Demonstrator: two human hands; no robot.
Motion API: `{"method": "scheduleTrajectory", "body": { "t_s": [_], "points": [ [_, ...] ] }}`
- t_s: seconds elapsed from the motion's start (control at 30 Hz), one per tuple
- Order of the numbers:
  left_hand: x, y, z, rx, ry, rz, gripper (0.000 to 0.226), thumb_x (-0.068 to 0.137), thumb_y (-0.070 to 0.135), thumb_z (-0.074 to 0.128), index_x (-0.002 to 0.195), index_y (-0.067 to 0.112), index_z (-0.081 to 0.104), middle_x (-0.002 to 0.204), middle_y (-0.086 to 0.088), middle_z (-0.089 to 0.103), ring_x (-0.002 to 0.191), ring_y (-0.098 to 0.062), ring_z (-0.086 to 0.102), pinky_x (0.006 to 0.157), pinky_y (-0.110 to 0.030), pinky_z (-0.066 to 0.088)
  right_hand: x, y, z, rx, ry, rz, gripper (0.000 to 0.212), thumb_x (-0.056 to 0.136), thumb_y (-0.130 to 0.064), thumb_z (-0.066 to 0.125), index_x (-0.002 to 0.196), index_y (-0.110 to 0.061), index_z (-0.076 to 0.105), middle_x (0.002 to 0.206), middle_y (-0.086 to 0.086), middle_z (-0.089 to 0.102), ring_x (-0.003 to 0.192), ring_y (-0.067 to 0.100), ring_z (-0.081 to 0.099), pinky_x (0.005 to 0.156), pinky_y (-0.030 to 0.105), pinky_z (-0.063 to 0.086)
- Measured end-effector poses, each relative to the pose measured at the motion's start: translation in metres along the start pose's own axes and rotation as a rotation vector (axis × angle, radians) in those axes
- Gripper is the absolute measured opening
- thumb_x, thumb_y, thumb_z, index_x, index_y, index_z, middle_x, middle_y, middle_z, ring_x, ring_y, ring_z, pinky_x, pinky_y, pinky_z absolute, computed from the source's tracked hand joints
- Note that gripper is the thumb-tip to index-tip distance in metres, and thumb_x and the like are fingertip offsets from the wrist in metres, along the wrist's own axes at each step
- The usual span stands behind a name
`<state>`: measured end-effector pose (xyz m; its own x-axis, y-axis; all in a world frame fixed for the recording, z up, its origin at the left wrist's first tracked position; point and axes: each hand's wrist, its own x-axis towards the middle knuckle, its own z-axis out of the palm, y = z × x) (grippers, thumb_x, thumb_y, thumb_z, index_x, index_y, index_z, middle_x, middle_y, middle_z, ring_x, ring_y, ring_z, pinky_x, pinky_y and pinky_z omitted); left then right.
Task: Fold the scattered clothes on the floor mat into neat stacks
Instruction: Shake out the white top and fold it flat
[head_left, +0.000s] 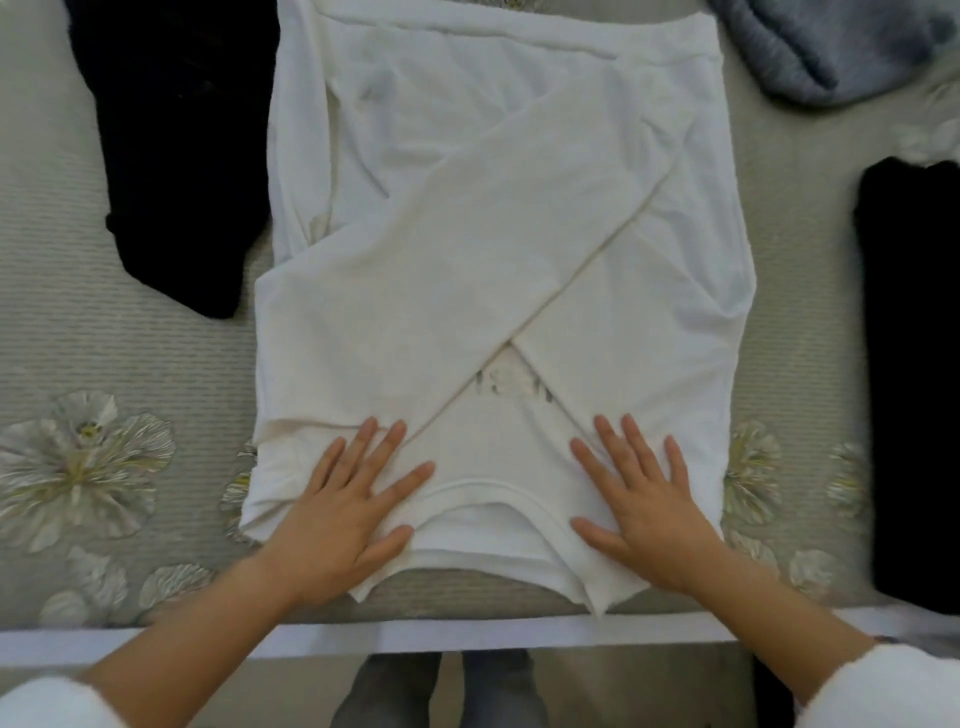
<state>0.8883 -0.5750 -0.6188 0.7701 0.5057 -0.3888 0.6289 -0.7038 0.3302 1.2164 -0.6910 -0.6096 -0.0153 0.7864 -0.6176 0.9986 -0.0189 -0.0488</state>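
White long-sleeved top (498, 218) lies flat mid-mat (130, 338), neckline (483, 493) at the near edge, hem (467, 36) far. Both sleeves are crossed over the body in an X; the upper sleeve (457, 270) runs from far right to near left, over the other sleeve (608, 317). A blurred print or label (511, 387) shows in the gap below the crossing. Left hand (343, 525) lies flat on the near-left shoulder area, fingers spread and palm down; right hand (644, 519) mirrors it on the near-right shoulder, also spread. Neither pinches cloth. Step in hand, by my reading, is smoothing and pinning the crossed sleeves before the body fold. To do it well: sweep both palms outward and away to chase the wrinkles along the right side, square the ragged corners at the near edge, then take both shoulders together and carry them toward the hem so the edges meet evenly. The sleeves look likely to slide apart if one side is lifted first. Around it: black garment (176, 156) far left, loosely laid; grey knit (831, 47) far right; a dark folded piece (914, 389) at the right edge.
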Motion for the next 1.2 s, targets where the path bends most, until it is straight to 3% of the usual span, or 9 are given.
{"method": "scheduleTrajectory", "body": {
  "t_s": [0.2,0.27,0.37,0.47,0.57,0.7,0.93,1.07,1.2],
  "points": [
    [-0.029,-0.016,-0.007,0.098,-0.210,0.114,0.097,0.077,0.063,0.046,0.148,0.039,-0.015,0.153,-0.006,-0.033,0.140,-0.028,-0.032,0.115,-0.043,-0.017,-0.052,0.022,0.004,-0.102,-0.034,-0.224,0.083,0.086,-0.071,0.033,0.151,-0.021,0.025,0.157,0.021,0.014,0.143,0.044,0.011,0.110,0.055,0.011],
    [-0.032,-0.016,-0.015,0.201,-0.285,0.103,0.111,0.071,0.053,0.059,0.147,0.035,-0.020,0.151,-0.010,-0.037,0.139,-0.033,-0.033,0.116,-0.046,-0.014,-0.060,0.029,0.007,-0.157,-0.043,-0.296,0.085,0.081,-0.060,0.045,0.152,-0.021,0.020,0.157,0.022,0.008,0.142,0.046,0.006,0.112,0.056,0.008],
    [-0.031,0.003,-0.027,0.300,-0.218,0.042,0.111,0.049,0.011,0.083,0.147,0.009,0.030,0.151,-0.028,0.022,0.138,-0.047,0.025,0.107,-0.051,0.036,-0.059,0.020,0.007,-0.143,-0.023,-0.183,0.096,0.073,-0.023,0.063,0.152,-0.017,0.008,0.155,0.027,-0.001,0.142,0.047,0.006,0.116,0.056,0.015],
    [-0.025,0.012,-0.027,0.305,-0.014,-0.033,0.101,0.028,-0.020,0.080,0.125,-0.007,0.057,0.128,-0.030,0.054,0.108,-0.040,0.062,0.061,-0.036,0.057,-0.046,0.001,0.003,-0.144,0.001,-0.021,0.099,0.077,0.005,0.058,0.150,-0.009,-0.006,0.152,0.034,-0.009,0.143,0.046,0.011,0.115,0.050,0.024],
    [-0.009,0.017,-0.036,0.267,-0.018,-0.095,0.073,0.051,-0.018,0.079,0.120,-0.005,0.060,0.127,-0.027,0.057,0.103,-0.035,0.065,0.067,-0.034,0.057,-0.034,-0.001,-0.005,-0.051,0.193,0.031,0.073,0.070,0.012,0.067,0.138,0.000,0.044,0.133,0.032,0.049,0.108,0.044,0.058,0.078,0.044,0.054],
    [0.009,0.026,-0.067,0.182,-0.224,-0.341,0.011,0.087,0.007,0.052,0.091,0.016,0.051,0.103,-0.007,0.063,0.096,-0.024,0.059,0.069,-0.028,0.039,-0.028,0.019,-0.031,0.099,0.108,0.166,0.036,0.088,-0.012,0.049,0.122,-0.022,0.057,0.109,0.009,0.065,0.101,0.029,0.058,0.075,0.032,0.042],
    [-0.022,0.073,-0.083,-0.037,-0.400,-0.383,0.025,0.081,0.004,0.047,0.062,0.018,0.042,0.069,0.003,0.051,0.068,-0.017,0.050,0.052,-0.023,0.030,-0.090,0.041,-0.046,0.421,-0.033,0.151,0.031,0.081,-0.004,0.049,0.097,-0.018,0.070,0.101,0.005,0.070,0.092,0.022,0.062,0.078,0.029,0.049],
    [-0.051,0.104,-0.078,-0.067,-0.744,-0.347,0.009,0.085,0.013,0.044,0.088,0.017,0.052,0.098,-0.007,0.063,0.073,-0.014,0.047,0.055,-0.022,0.031,-0.134,0.048,-0.026,0.414,-0.319,0.092,0.034,0.078,-0.011,0.053,0.107,-0.018,0.069,0.105,-0.006,0.062,0.096,0.012,0.056,0.077,0.020,0.039],
    [-0.057,0.110,-0.084,-0.153,-0.952,-0.379,0.022,0.075,0.012,0.048,0.094,0.020,0.054,0.087,0.001,0.057,0.081,-0.019,0.052,0.062,-0.025,0.039,-0.145,0.059,-0.033,0.433,-0.527,0.088,0.003,0.063,-0.018,0.053,0.062,-0.017,0.051,0.066,-0.002,0.047,0.062,0.013,0.041,0.056,0.028,0.031]
  ]
}}
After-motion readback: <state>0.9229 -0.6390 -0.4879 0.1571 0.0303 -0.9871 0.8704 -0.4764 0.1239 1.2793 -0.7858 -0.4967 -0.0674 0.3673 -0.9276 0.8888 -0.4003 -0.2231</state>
